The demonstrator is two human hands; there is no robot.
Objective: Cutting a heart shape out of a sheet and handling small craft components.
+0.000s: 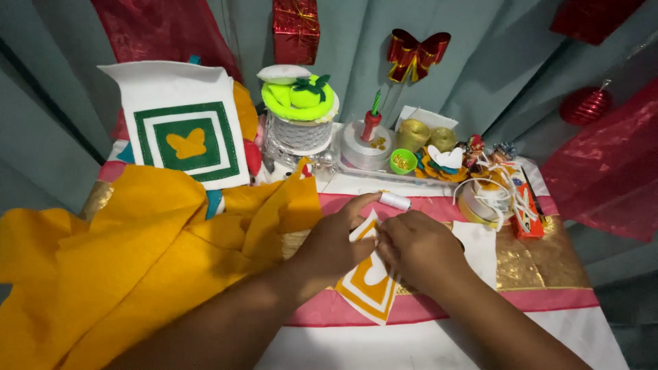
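Felt square (370,284) in orange and white, pinned flat under both hands.
Left hand (334,247) presses it open-palmed; right hand (418,248) pinches its upper edge (soft, light, floppy), best gripped there, below the white spool (395,201).

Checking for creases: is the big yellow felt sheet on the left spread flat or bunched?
Bunched. The large yellow felt sheet lies in rumpled folds and ridges, with a corner peaking upward.

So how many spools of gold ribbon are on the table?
2: one gold ribbon spool behind the small green cup, the other gold spool just right of it. More may be hidden behind the clutter.
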